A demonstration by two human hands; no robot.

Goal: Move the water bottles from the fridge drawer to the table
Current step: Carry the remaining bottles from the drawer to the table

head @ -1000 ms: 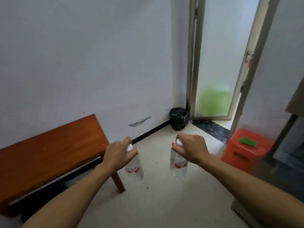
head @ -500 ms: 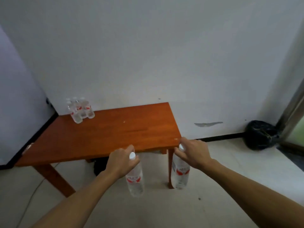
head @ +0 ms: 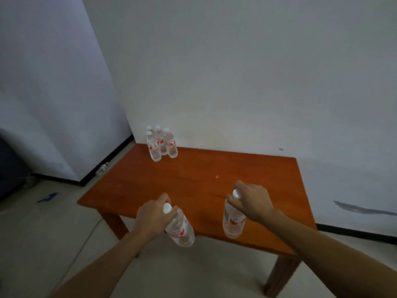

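My left hand (head: 151,218) grips a clear water bottle (head: 180,231) by its neck, just below the white cap; the bottle hangs tilted over the near edge of the orange-brown wooden table (head: 193,181). My right hand (head: 253,201) holds a second water bottle (head: 233,222) by its top, hanging upright over the table's near right part. Several more bottles (head: 162,144) with red labels stand grouped at the table's far left corner, against the wall. The fridge drawer is out of view.
White walls meet in a corner behind the table's left end. A small blue object (head: 48,197) lies on the pale floor at the left, and a thin cable (head: 86,237) runs across the floor near the table's front left leg (head: 115,224).
The view has swung left from the doorway to the table and come closer. Both hands, each holding its bottle, have moved forward from in front of the table to over its near edge.
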